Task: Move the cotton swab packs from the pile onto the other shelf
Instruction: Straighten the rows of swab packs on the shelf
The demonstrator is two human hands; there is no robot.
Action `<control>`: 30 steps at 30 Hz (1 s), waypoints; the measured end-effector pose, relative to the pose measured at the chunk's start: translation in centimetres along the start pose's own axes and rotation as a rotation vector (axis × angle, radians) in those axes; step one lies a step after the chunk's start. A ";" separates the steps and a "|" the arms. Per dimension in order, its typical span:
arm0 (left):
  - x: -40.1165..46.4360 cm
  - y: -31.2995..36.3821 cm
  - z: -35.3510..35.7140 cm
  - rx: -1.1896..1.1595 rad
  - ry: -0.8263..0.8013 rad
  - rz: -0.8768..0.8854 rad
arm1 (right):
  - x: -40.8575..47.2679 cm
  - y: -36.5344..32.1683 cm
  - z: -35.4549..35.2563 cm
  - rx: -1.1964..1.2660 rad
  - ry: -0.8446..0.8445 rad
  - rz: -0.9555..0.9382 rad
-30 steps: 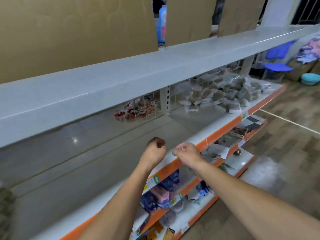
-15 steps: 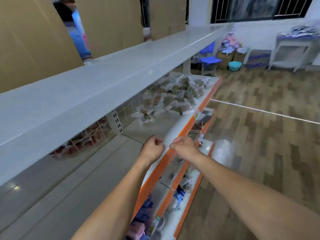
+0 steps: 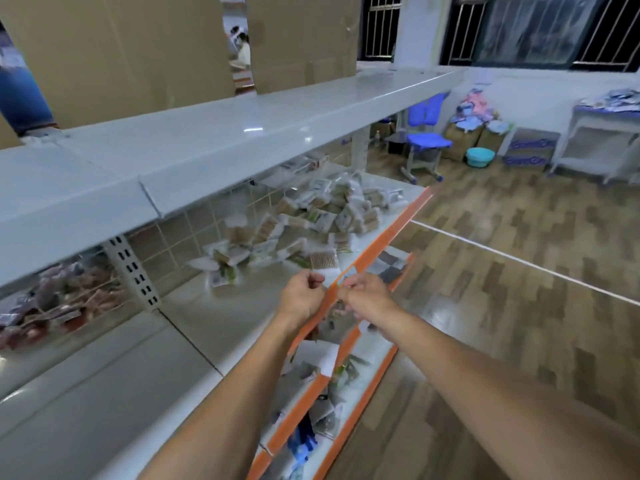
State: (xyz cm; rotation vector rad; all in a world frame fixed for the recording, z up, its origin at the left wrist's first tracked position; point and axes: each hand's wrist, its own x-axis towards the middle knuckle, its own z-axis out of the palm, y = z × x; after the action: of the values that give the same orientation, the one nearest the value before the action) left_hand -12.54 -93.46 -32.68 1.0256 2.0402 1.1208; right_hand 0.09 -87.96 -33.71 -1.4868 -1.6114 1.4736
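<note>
Packs (image 3: 325, 211) lie heaped on the far right of the shelf (image 3: 221, 317), beyond both our hands. Our left hand (image 3: 300, 299) and right hand (image 3: 365, 298) are curled and hold nothing. The nearest pack (image 3: 323, 261) lies just past our left fingers.

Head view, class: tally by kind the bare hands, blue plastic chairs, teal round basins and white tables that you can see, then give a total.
Bare hands: 2 (left hand, right hand)
Blue plastic chair: 1
Teal round basin: 1
White table: 1
Total: 5
</note>
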 end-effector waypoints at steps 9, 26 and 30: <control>5.9 4.5 6.5 -0.006 0.110 -0.046 | 9.3 -1.1 -8.3 -0.045 -0.086 -0.061; 25.3 10.3 10.4 0.145 0.232 -0.012 | 29.6 -5.5 -12.7 -0.097 -0.063 -0.137; 28.3 11.3 11.2 0.196 0.262 -0.025 | 32.5 -6.3 -14.0 -0.139 -0.022 -0.175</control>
State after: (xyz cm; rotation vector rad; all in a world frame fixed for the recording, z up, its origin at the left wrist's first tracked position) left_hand -14.96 -61.10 -31.70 0.9846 2.4037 1.1068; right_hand 0.85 -52.05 -33.50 -1.3660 -1.8389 1.3088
